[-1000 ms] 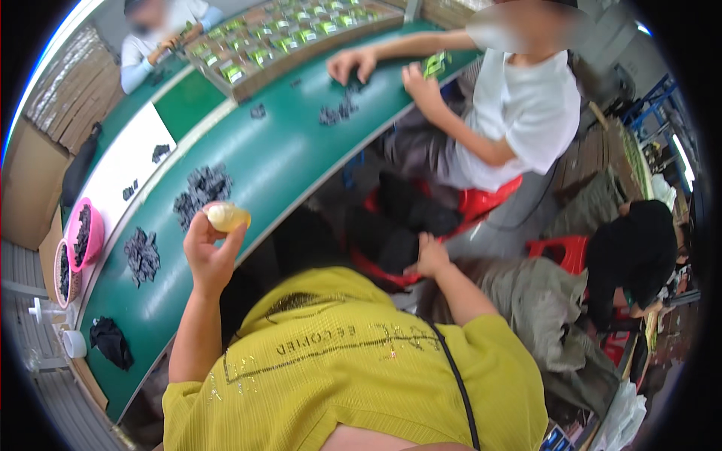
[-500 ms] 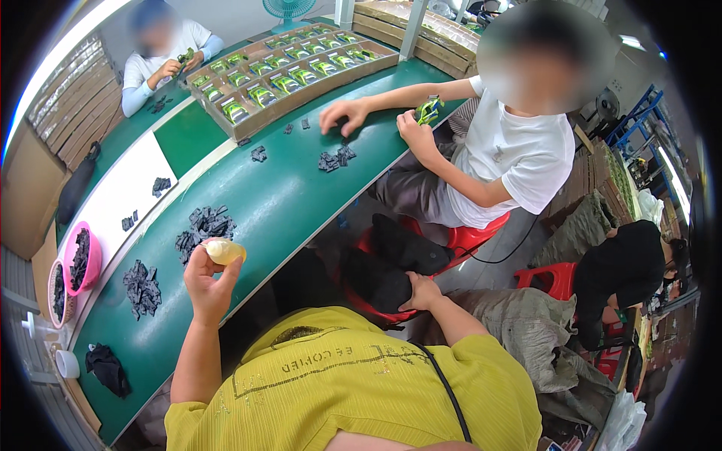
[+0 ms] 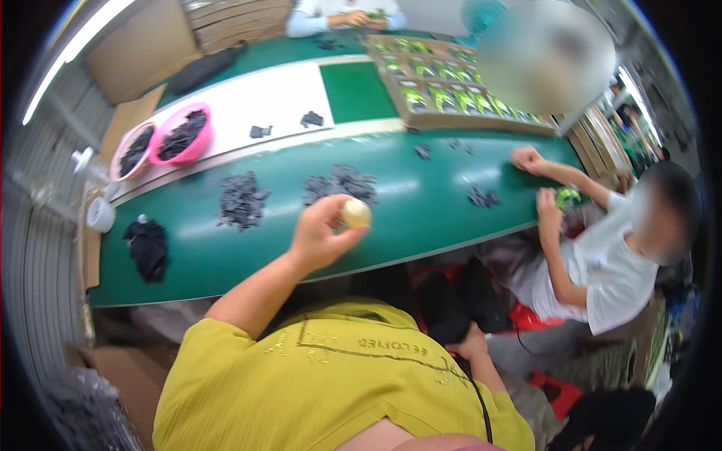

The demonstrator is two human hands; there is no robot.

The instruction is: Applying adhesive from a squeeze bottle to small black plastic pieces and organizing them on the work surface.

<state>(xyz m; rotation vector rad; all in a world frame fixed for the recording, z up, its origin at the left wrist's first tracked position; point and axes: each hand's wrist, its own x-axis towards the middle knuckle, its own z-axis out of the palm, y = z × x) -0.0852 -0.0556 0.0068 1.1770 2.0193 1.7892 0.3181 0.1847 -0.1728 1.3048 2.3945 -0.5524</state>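
Observation:
My left hand (image 3: 325,234) is raised over the front edge of the green table (image 3: 421,203). Its thumb and fingers are closed round a pale yellow, rounded thing (image 3: 356,213) whose kind I cannot make out. Just beyond the hand lies a heap of small flat black pieces (image 3: 346,180). A second heap of black pieces (image 3: 243,201) is to its left. Low on the right, my right hand (image 3: 472,343) rests against a dark rounded shape (image 3: 444,304) below the table's edge. Its fingers look stretched out, though they are partly hidden and blurred.
A pink basket (image 3: 206,146) and a paler one (image 3: 116,167) hold black pieces at the left. A black cloth bundle (image 3: 147,252) lies nearer. A cardboard tray (image 3: 466,120) holds green packets. One co-worker (image 3: 594,274) sits at right with a green packet (image 3: 567,198); another (image 3: 346,19) works across the table.
My view has swung left, so everything sits differently in the picture. My left hand still holds the pale yellow thing. The co-worker at right has drawn a reaching hand back from the black pieces.

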